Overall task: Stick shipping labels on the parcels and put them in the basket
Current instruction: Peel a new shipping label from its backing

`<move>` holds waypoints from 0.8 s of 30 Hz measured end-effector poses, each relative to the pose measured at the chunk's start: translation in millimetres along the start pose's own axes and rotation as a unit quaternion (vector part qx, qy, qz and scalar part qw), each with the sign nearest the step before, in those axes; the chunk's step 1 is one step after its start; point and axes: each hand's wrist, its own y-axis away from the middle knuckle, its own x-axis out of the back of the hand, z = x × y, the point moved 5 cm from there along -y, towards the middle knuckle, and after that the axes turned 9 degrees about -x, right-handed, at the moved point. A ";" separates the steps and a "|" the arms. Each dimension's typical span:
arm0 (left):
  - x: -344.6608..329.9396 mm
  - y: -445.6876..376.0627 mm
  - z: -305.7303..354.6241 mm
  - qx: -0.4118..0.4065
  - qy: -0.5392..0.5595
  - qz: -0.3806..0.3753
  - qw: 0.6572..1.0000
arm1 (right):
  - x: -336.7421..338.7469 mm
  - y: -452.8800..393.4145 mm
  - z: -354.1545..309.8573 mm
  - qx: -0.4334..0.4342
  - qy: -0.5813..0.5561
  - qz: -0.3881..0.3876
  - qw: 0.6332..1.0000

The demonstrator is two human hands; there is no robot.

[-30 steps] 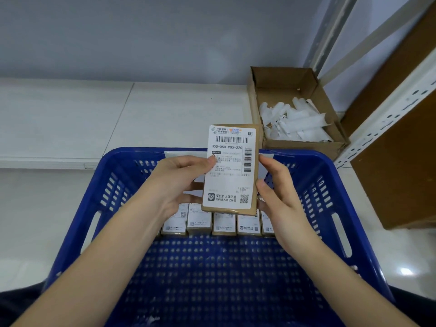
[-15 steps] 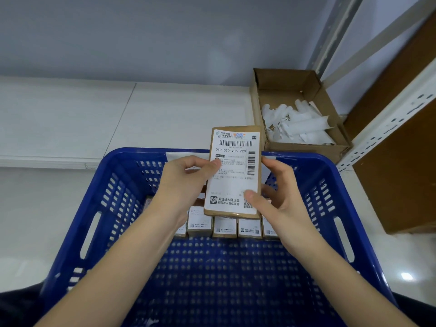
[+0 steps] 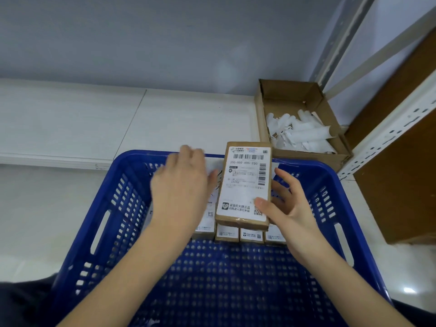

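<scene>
Labelled parcel held upright over the blue basket, right hand doing the holding.

The left hand [image 3: 181, 185], blurred, hovers at nine o'clock of the parcel [image 3: 244, 185], fingers loosely spread and gripping nothing. The parcel stands with its long axis from twelve to six o'clock, label facing up, just above the row of labelled parcels [image 3: 251, 235] in the basket [image 3: 99, 223]. The right hand [image 3: 286, 204], at four o'clock, pinches it: thumb on the label, fingers behind.

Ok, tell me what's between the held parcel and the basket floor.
The labelled parcel, held by the right hand, hangs over the row of parcels at the basket's far wall. Nearer floor is open.
</scene>
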 end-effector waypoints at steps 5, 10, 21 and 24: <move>-14.1 5.9 52.7 -0.192 0.227 -0.115 0.948 | -7.7 0.8 -5.6 0.007 0.014 -0.021 1.000; -44.2 16.3 46.2 -0.192 0.221 -0.184 0.938 | -5.7 3.0 1.7 -0.003 -0.016 -0.005 1.000; -59.1 1.4 9.9 0.070 0.325 -0.204 0.921 | -11.3 -4.0 3.4 -0.048 -0.004 -0.014 0.999; -57.5 17.7 13.3 0.189 0.518 -0.165 0.818 | -17.0 -7.8 -2.8 -0.069 0.086 -0.033 0.993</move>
